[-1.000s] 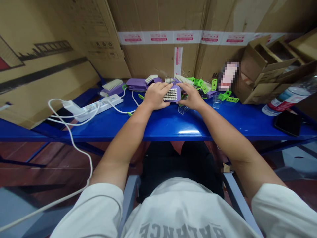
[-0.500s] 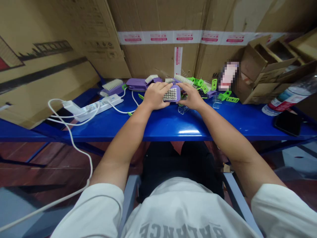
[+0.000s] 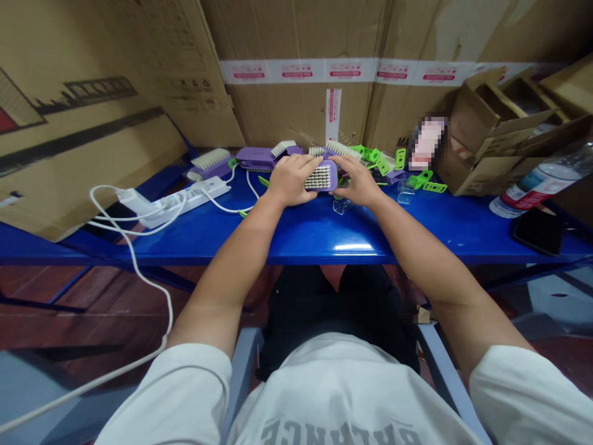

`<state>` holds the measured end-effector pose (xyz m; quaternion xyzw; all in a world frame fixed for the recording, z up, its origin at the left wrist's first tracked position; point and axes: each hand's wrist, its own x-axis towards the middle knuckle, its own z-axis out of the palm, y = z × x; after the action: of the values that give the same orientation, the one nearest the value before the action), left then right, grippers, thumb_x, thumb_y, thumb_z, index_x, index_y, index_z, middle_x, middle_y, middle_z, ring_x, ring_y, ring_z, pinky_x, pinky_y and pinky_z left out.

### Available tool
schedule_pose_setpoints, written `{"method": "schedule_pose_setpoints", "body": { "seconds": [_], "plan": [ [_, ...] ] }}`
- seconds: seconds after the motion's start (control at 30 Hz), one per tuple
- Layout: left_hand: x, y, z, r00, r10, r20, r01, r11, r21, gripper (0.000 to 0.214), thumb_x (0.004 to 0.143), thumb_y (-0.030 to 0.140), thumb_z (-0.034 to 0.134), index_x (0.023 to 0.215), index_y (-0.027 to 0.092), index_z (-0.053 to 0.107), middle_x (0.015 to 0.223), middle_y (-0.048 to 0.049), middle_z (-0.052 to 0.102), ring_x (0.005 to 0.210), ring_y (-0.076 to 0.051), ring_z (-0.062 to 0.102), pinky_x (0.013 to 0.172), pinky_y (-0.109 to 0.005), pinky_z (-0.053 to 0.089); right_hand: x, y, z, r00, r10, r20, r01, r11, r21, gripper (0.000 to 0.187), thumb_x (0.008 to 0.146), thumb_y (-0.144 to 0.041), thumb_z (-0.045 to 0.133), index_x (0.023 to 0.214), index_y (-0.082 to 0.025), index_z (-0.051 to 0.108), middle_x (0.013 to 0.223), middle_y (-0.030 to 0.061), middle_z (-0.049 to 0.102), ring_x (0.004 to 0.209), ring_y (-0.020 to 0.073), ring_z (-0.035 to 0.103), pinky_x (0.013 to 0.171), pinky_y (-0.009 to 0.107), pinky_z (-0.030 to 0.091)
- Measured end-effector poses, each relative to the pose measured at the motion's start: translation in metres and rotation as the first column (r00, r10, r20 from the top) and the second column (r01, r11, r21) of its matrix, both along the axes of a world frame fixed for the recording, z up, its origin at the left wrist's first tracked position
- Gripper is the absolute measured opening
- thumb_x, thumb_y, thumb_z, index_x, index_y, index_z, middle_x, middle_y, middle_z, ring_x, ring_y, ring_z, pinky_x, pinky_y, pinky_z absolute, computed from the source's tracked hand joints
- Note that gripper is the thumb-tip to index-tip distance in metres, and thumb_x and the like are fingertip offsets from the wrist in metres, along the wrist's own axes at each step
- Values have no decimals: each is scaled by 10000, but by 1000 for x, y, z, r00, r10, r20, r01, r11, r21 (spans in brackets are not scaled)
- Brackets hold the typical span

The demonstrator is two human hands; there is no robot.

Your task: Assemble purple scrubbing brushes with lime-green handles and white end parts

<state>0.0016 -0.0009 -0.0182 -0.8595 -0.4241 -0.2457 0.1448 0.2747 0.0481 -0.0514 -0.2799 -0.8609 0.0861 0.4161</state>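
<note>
A purple brush (image 3: 319, 177) with pale bristles faces me above the blue table. My left hand (image 3: 291, 179) is wrapped round its left end, thumb below and fingers over the top. At the brush's right end is my right hand (image 3: 356, 179), fingertips on the top corner and thumb near the lower corner. Just under the right hand lies a small clear plastic piece (image 3: 341, 206). Behind the hands are more purple brushes (image 3: 256, 157) and several bright green clips (image 3: 383, 164).
A white power strip (image 3: 180, 201) with cables lies on the left. Cardboard (image 3: 296, 111) stands along the back. To the right are an open carton (image 3: 482, 136), a water bottle (image 3: 532, 188) and a black phone (image 3: 538, 232). The blue table's front edge (image 3: 324, 256) is near my lap.
</note>
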Motion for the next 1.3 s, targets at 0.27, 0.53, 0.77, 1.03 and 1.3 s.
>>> {"method": "schedule_pose_setpoints", "body": {
  "seconds": [0.27,0.53,0.77,1.03,1.3],
  "plan": [
    [0,0,-1,1000,11,5,-11,1000,-1,957,858,318,841,1779,215,603,1732,-191,700,1545,-497,663,1297,-652,518,1,3,-1,1000,15,2,-15,1000,-1,963,729,-237,940,1661,-237,699,1688,182,733,1554,444,721,1308,673,636],
    [-1,1,0,1000,14,7,-14,1000,6,948,878,327,825,1786,191,588,1720,-208,703,1556,-493,668,1309,-656,517,0,6,-4,999,27,-22,-27,999,19,928,780,-373,952,1657,-273,666,1669,182,732,1559,468,707,1324,731,606],
    [6,5,-5,998,-61,26,60,998,23,1030,861,309,824,1833,165,514,1750,-224,687,1599,-503,656,1342,-671,499,-4,13,-11,998,62,-8,-60,990,124,1080,771,-431,984,1744,-278,542,1755,196,674,1682,488,609,1420,762,505],
    [11,1,-3,999,-24,35,24,1000,4,974,924,367,823,1829,212,498,1779,-203,666,1628,-479,638,1372,-650,469,-11,-1,3,998,47,-34,-43,994,100,924,811,-604,990,1603,-285,639,1644,182,753,1622,495,653,1443,791,460],
    [11,-2,1,998,-29,53,31,999,-39,991,920,389,901,1822,262,513,1780,-190,671,1623,-474,648,1374,-641,484,-13,-8,6,1000,12,-24,-10,997,73,915,801,-609,1003,1591,-300,659,1639,180,754,1615,500,654,1431,790,475]
  ]
}}
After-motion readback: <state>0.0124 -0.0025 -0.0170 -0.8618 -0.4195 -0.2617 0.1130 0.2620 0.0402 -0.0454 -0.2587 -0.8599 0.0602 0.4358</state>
